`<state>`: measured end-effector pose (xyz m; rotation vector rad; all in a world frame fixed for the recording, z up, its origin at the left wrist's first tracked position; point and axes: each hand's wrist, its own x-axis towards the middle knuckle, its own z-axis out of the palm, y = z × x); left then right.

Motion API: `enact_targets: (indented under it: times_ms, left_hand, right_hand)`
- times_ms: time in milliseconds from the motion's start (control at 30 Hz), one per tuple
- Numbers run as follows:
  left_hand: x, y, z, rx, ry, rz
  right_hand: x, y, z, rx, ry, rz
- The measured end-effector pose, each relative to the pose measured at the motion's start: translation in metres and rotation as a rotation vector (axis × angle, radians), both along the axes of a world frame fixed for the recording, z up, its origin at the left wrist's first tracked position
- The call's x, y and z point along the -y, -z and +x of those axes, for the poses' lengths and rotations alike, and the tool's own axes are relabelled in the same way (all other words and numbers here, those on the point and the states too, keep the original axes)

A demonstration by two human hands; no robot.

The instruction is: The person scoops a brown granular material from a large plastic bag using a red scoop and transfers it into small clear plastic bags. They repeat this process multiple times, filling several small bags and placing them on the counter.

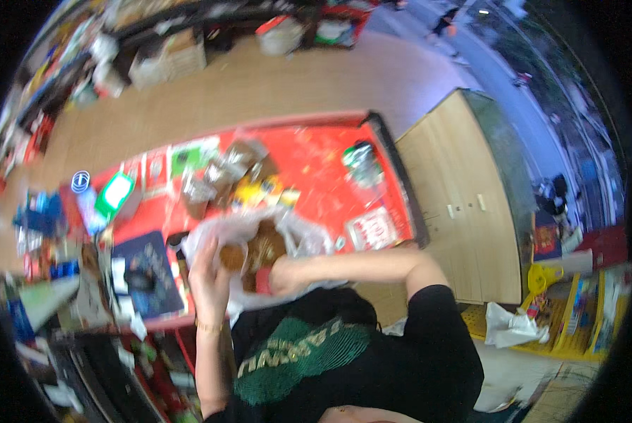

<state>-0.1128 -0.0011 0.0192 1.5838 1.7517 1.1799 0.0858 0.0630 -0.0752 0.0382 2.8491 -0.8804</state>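
On the red table a white plastic bag (308,232) lies spread around a mass of brown loose material (266,244), too blurred to tell whether powder or grain. My left hand (209,267) is wrapped around a small pale cup (244,257) at the bag's left side. Brown material (232,258) shows inside that cup. Over the near part of the bag, my right hand (287,276) grips a pinkish-red object (263,280), perhaps a scoop; its far end is hidden in the bag.
Shiny filled plastic bags (226,172) and a yellow packet (260,191) lie beyond the white bag. A computer mouse (140,279) rests on a dark mat (160,269) at left. A green-lidded tub (116,194) stands farther back. Right of the table (316,153) is a wooden cabinet (464,211).
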Motion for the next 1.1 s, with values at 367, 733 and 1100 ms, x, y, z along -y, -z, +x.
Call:
enact_targets:
  times_ms: [367,733,1100]
  left_hand:
    - [-0.001,0.017,0.002,-0.127,0.031,-0.222]
    - [-0.005,0.034,0.015,-0.063,-0.027,0.062]
    - [-0.003,0.024,0.037,-0.115,-0.044,-0.023]
  right_hand:
    - [-0.029,0.013,0.015,-0.126,0.259,-0.328]
    - [-0.049,-0.014,0.052,0.132,0.882,-0.697]
    - [-0.044,-0.092,0.079,-0.119,1.064,-0.779]
